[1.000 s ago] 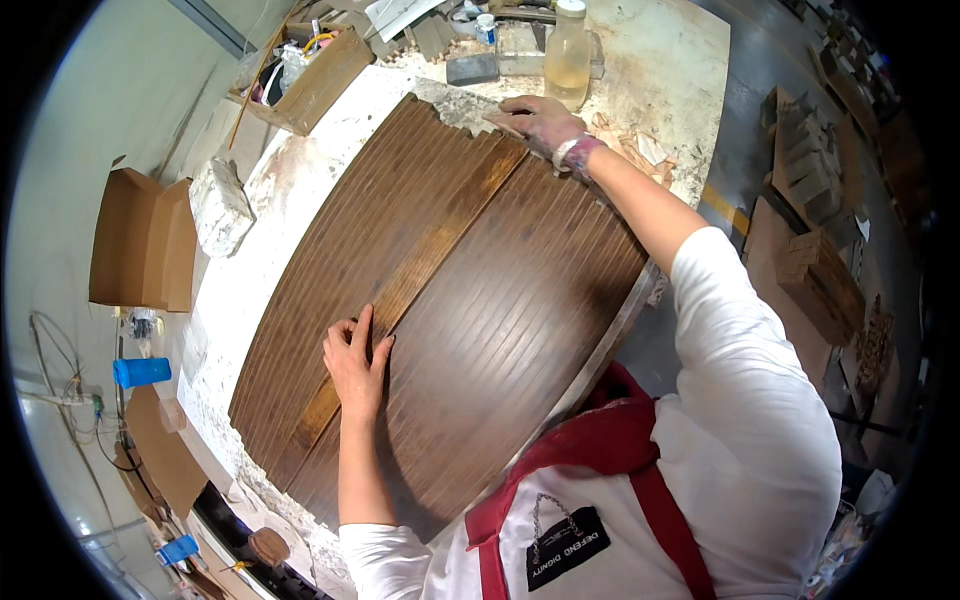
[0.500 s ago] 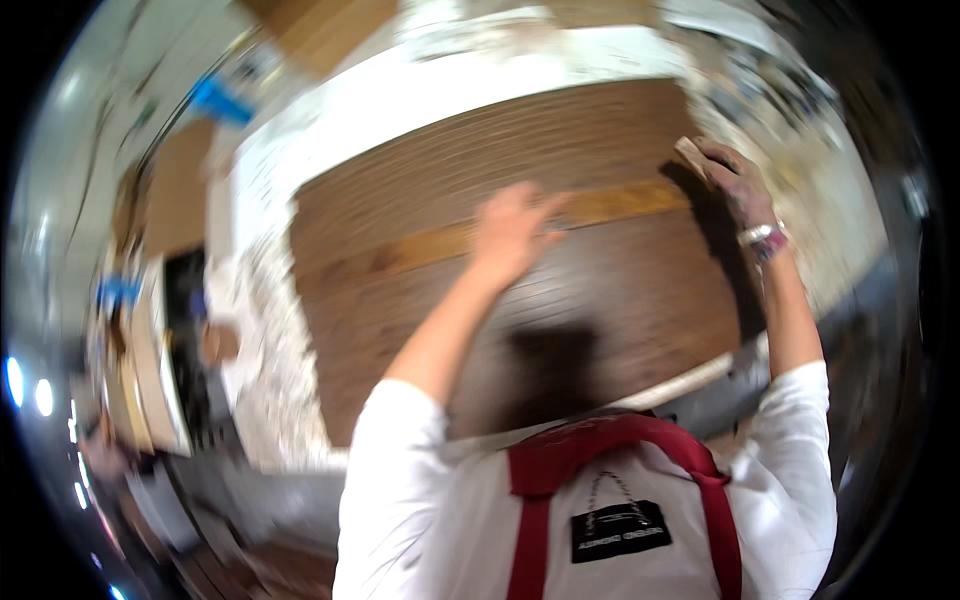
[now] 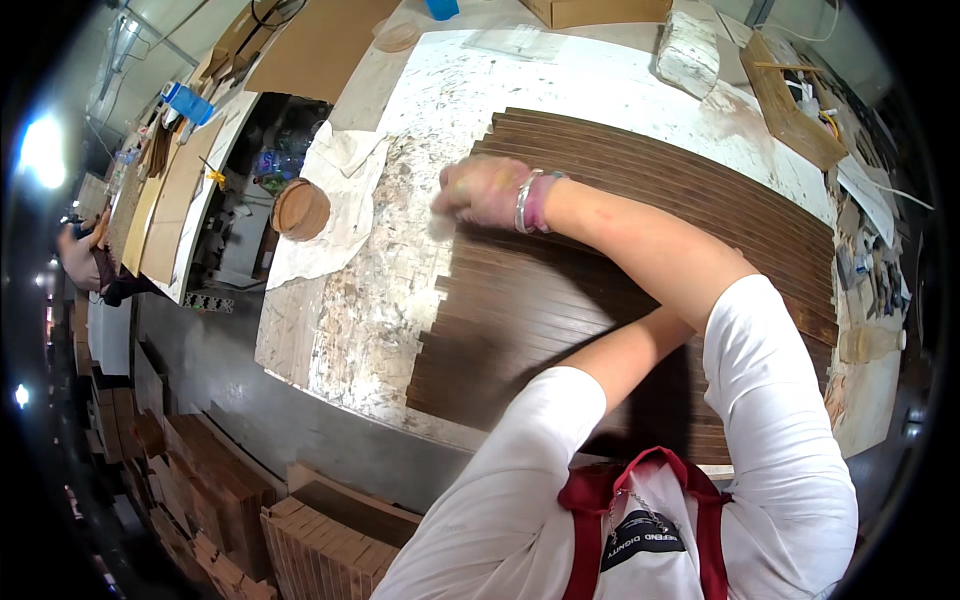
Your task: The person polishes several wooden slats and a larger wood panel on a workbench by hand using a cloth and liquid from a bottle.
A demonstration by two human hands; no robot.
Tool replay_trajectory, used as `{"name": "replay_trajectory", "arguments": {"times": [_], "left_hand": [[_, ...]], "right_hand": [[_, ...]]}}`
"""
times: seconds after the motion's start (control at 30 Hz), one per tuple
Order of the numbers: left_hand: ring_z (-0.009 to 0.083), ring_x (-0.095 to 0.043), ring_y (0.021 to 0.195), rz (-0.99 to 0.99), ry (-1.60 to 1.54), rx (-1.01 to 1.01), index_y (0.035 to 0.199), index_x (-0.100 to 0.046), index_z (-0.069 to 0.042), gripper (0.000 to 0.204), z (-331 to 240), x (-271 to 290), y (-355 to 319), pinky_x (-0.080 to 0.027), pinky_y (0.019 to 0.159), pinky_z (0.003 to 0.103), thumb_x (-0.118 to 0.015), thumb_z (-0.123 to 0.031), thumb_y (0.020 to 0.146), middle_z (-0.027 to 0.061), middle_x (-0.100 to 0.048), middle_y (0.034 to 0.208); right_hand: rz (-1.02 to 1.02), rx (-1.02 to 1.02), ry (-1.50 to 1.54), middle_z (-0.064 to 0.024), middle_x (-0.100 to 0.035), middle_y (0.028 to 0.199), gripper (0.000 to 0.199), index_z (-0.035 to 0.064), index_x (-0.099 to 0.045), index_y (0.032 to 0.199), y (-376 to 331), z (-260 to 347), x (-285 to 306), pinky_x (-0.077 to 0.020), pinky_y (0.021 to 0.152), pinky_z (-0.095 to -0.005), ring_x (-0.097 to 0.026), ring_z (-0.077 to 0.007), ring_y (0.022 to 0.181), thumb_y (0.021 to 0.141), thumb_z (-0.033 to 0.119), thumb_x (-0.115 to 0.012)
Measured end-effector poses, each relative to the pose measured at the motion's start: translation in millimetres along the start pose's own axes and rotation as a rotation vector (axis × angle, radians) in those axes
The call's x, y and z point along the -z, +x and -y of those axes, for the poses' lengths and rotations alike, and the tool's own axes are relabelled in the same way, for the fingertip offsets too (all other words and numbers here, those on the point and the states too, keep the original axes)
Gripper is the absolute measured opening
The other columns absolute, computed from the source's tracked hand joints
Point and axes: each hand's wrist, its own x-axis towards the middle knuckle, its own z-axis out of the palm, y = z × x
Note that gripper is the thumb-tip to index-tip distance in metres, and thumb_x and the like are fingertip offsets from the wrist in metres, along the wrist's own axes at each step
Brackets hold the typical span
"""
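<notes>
A large dark brown panel of narrow wooden slats (image 3: 640, 190) lies on a white, paint-stained worktable (image 3: 350, 310). My right hand (image 3: 487, 190), with a bracelet at the wrist, reaches across my body to the panel's left edge. It is blurred and loosely curled; I cannot tell whether it holds anything. My left forearm (image 3: 625, 355) runs over the slats and passes under my right arm, which hides the left hand.
A round wooden disc (image 3: 300, 208) and a crumpled white sheet (image 3: 345, 170) lie at the table's left end. A white block (image 3: 688, 50) and a wooden tray of tools (image 3: 790, 100) sit at the back. Stacked brown pieces (image 3: 320, 540) stand on the floor. Another person (image 3: 80, 255) is far left.
The view has swung round. My right hand has moved from the far side of the panel to its left edge, crossing over my left arm. The light strip is no longer seen.
</notes>
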Motion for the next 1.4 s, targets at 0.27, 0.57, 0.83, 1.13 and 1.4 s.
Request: {"name": "replay_trajectory", "arguments": {"times": [0.27,0.57,0.83,1.13,1.4], "left_hand": [[0.0188,-0.050,0.119,0.035,-0.476,0.248,0.129,-0.053,-0.009,0.041,-0.2,-9.4,-3.6,-0.038,0.103,0.033,-0.062,-0.031,0.094,0.0078,-0.054,0.130],[0.0298,-0.052,0.101,-0.203,0.064,-0.040,0.105,-0.057,-0.003,0.029,-7.9,1.5,-6.3,-0.042,0.084,0.040,-0.063,-0.025,0.086,0.0153,-0.055,0.104],[0.0283,-0.051,0.097,-0.007,0.605,-0.062,0.094,-0.062,-0.005,0.025,-29.5,11.7,0.8,-0.039,0.076,0.040,-0.058,-0.027,0.083,0.0133,-0.053,0.100],[0.0271,-0.050,0.105,0.119,0.683,0.022,0.115,-0.060,-0.008,0.045,-40.6,21.8,3.0,-0.040,0.085,0.041,-0.072,-0.032,0.080,0.0108,-0.053,0.111],[0.0255,-0.049,0.107,0.184,0.685,0.002,0.112,-0.061,-0.006,0.045,-44.6,16.1,8.4,-0.041,0.087,0.040,-0.073,-0.036,0.080,0.0103,-0.052,0.110]], "right_hand": [[-0.112,0.079,-0.256,-0.0090,-0.067,0.097,0.018,0.0131,-0.070,0.100,15.9,-42.4,18.1,-0.0533,0.080,-0.0370,-0.064,-0.0268,0.091,0.083,0.016,-0.065],[-0.278,-0.625,0.318,-0.0109,-0.063,0.122,0.044,0.0179,-0.068,0.117,-63.2,-30.8,36.1,-0.0472,0.096,-0.0356,-0.060,-0.0229,0.113,0.090,0.051,-0.060],[-0.260,-0.317,-0.023,-0.0092,-0.060,0.111,0.028,0.0187,-0.066,0.116,-91.9,-12.0,-9.1,-0.0513,0.084,-0.0370,-0.061,-0.0297,0.101,0.089,0.022,-0.065],[-0.952,-0.827,0.666,-0.0093,-0.064,0.117,0.048,-0.0008,-0.061,0.125,-336.3,-13.2,72.2,-0.0458,0.095,-0.0314,-0.059,-0.0186,0.108,0.084,0.024,-0.067],[-1.191,-0.983,0.462,-0.0119,-0.056,0.131,0.049,-0.0049,-0.057,0.127,-494.4,14.8,38.2,-0.0381,0.103,-0.0311,-0.053,-0.0204,0.119,0.089,0.026,-0.059]]}}
